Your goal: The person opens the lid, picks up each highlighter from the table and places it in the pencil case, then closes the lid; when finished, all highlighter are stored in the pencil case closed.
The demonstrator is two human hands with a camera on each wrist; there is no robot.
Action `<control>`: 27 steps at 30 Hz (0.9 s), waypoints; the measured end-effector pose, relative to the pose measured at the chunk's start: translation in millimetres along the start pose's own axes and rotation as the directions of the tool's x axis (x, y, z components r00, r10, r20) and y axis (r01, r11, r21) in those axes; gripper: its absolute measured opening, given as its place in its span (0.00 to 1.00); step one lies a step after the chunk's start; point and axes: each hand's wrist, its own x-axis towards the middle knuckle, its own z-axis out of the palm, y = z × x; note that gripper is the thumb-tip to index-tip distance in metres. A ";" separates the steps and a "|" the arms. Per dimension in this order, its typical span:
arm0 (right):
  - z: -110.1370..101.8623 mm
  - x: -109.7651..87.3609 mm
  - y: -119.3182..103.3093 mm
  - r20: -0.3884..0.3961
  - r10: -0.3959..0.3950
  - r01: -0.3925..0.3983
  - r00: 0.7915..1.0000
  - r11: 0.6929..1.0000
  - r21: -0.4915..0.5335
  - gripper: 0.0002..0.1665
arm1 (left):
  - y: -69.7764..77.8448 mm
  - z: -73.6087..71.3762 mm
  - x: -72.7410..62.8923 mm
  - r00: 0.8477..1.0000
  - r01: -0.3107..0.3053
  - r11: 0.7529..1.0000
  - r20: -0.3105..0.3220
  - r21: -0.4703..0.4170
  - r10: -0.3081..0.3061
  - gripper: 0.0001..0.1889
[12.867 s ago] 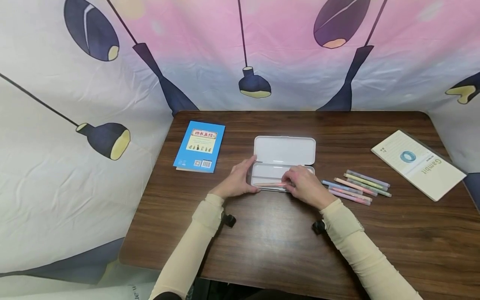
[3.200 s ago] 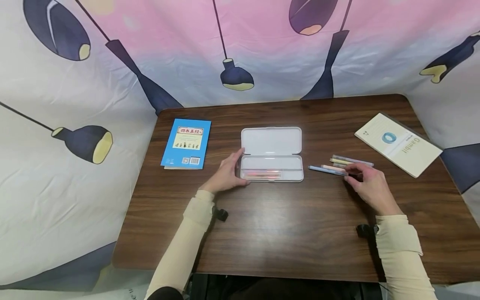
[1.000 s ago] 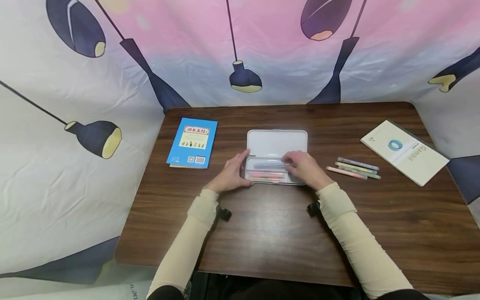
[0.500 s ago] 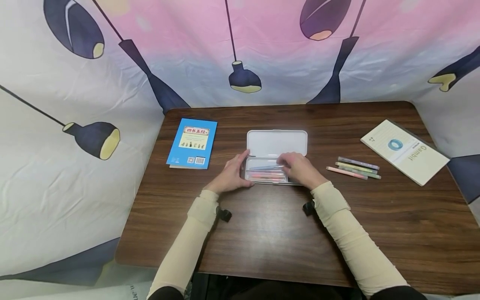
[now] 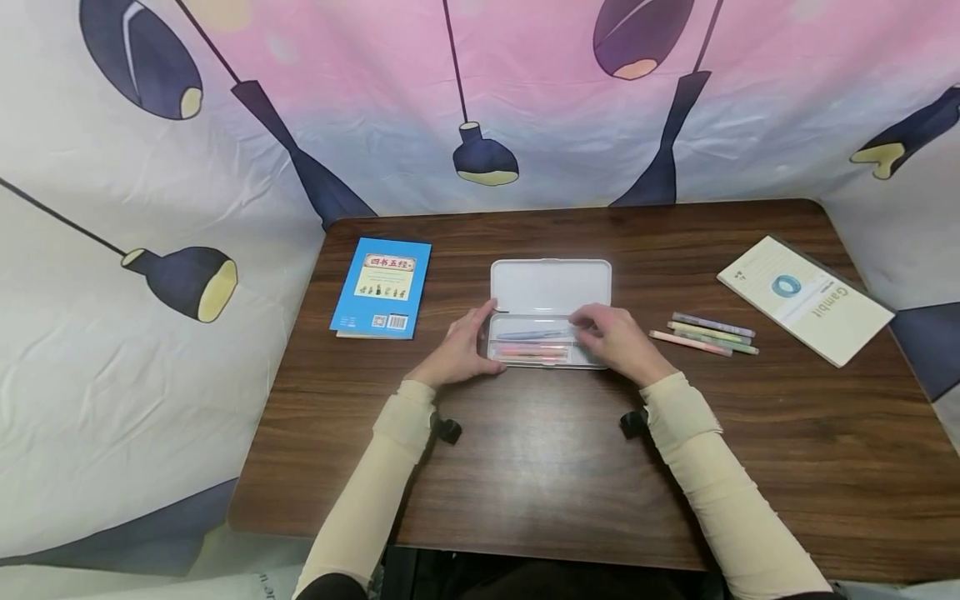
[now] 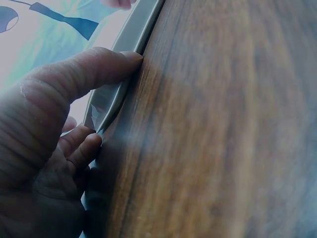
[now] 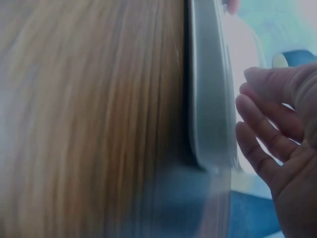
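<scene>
An open white pencil case lies on the table, its lid tipped back. Blue pens lie in its rear part, and pink and orange pens lie along the front compartment. My left hand grips the case's left end; in the left wrist view the thumb presses the front wall and other fingers bend at the corner. Over the right end of the case hovers my right hand, holding nothing. Its fingers are loosely bent and apart from the thumb in the right wrist view.
Right of the case lie several loose pens: a purple pen, a yellow pen, a green pen and a pink pen. A blue book sits at the left, a cream notebook at the far right.
From the table beside the case, my right hand has brought blue pens into its rear part, let go and drawn back slightly right. Earlier, pink pens went into the front. My left hand stays put.
</scene>
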 end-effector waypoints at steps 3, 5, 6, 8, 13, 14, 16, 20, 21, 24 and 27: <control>-12.9 -11.6 6.0 -0.043 0.033 -0.033 0.999 0.999 -0.009 0.12 | -0.2 0.9 1.1 1.000 -0.007 1.000 0.001 -0.005 0.007 0.62; -22.9 -20.2 12.9 -0.075 0.051 -0.054 0.996 0.998 -0.038 0.12 | -0.4 1.6 1.6 1.000 -0.009 1.000 0.003 -0.007 0.009 0.62; -28.2 -24.8 17.1 -0.090 0.063 -0.068 0.994 0.996 -0.054 0.12 | -0.4 1.9 1.9 1.000 -0.009 1.000 0.003 -0.009 0.009 0.62; -39.1 -34.7 25.5 -0.121 0.084 -0.094 0.989 0.992 -0.080 0.12 | -0.5 2.7 2.2 1.000 -0.012 1.000 0.004 -0.008 0.012 0.62; -61.0 -63.7 46.4 -0.205 0.120 -0.147 0.971 0.982 -0.122 0.13 | -0.4 4.5 3.3 1.000 -0.023 1.000 0.003 -0.006 0.023 0.61; -64.0 -69.4 50.4 -0.223 0.121 -0.152 0.967 0.980 -0.126 0.13 | -0.3 4.6 3.6 1.000 -0.024 1.000 0.005 -0.006 0.024 0.61; -69.8 -80.3 57.6 -0.265 0.123 -0.165 0.956 0.976 -0.142 0.13 | 0.0 4.6 3.9 1.000 -0.023 1.000 0.010 -0.006 0.024 0.61; -78.6 -98.1 68.7 -0.325 0.146 -0.209 0.934 0.964 -0.167 0.15 | 0.9 2.4 2.3 1.000 0.003 1.000 0.011 -0.018 -0.003 0.61; -80.1 -101.8 70.9 -0.336 0.152 -0.220 0.930 0.960 -0.175 0.16 | 1.1 1.7 1.8 1.000 0.009 1.000 0.009 -0.020 -0.009 0.61; -82.1 -110.2 77.1 -0.358 0.157 -0.235 0.921 0.954 -0.187 0.17 | 1.3 -0.2 0.2 1.000 0.026 0.999 0.005 -0.023 -0.026 0.61; -82.7 -115.8 81.6 -0.380 0.140 -0.230 0.915 0.951 -0.205 0.19 | 0.9 -0.7 0.7 1.000 0.025 0.999 0.008 -0.024 -0.025 0.62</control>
